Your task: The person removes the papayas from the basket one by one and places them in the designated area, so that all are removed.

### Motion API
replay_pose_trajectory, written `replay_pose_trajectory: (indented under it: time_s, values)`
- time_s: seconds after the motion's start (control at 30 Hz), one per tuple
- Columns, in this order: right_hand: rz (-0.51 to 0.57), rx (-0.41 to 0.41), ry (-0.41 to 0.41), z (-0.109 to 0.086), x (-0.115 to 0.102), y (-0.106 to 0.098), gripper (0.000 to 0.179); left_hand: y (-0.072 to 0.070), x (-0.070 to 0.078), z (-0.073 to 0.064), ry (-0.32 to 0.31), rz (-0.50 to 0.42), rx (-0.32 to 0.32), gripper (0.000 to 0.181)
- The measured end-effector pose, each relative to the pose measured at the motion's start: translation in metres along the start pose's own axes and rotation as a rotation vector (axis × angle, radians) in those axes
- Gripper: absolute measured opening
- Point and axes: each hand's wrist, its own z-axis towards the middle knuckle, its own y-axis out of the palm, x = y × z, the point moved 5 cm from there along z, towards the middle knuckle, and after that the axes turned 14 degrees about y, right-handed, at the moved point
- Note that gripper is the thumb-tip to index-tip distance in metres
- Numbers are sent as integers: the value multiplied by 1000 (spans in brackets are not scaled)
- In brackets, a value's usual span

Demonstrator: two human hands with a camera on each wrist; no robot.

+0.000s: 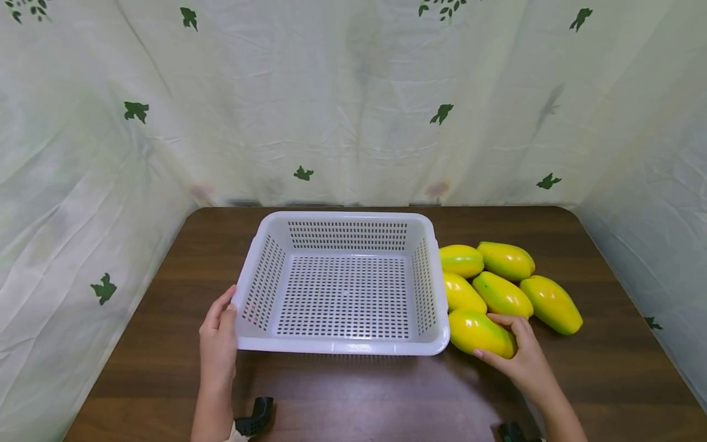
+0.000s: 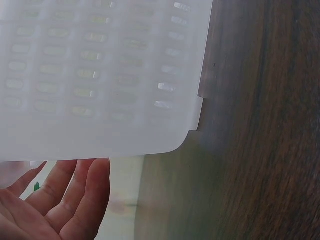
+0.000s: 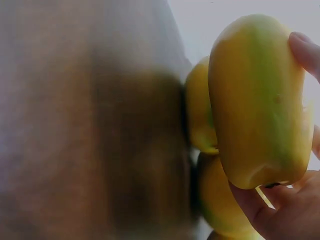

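Note:
A white plastic basket (image 1: 342, 345) with slotted walls and floor stands in the middle of the table, with nothing inside. My left hand (image 1: 218, 344) holds its left rim; in the left wrist view the fingers (image 2: 95, 195) reach up to the basket's edge. My right hand (image 1: 521, 356) grips the nearest yellow-green papaya (image 1: 479, 333), thumb at its near side and fingers over the far side. The right wrist view shows this papaya (image 3: 260, 105) large, between thumb and fingers. It lies against the basket's front right corner.
Several more papayas lie close together right of the basket, among them one at the back (image 1: 506, 261) and one farthest right (image 1: 551, 304). The dark wooden table (image 1: 353, 399) ends at a pale curtain (image 1: 353, 110) with green leaf and bird prints.

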Motion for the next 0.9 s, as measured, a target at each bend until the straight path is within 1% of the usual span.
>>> replay_pose_trajectory:
  time_s: [0.2,0.3,0.6,0.67,0.7,0.73,0.83,0.9]
  values:
    - [6,-24,-20,-3,6,7,61,-1,0,0,4,-1,-4,36]
    - [0,-35,-18,-4,7,9,62,0,2,0,6,0,-6,36]
    - [-6,-65,21,-3,10,12,62,0,-1,2,0,17,-11,36]
    - [-9,-67,25,-3,10,13,62,0,0,2,7,26,-16,36]
    - [-8,-67,25,-3,10,13,62,0,3,2,12,34,-23,36]
    - [-7,-67,24,-3,11,13,62,0,14,0,8,39,-28,37]
    - [-4,-57,5,-2,12,12,62,-3,34,-3,32,97,-22,42]
    - [3,-45,-13,-2,11,11,61,-6,62,-7,85,140,17,48]
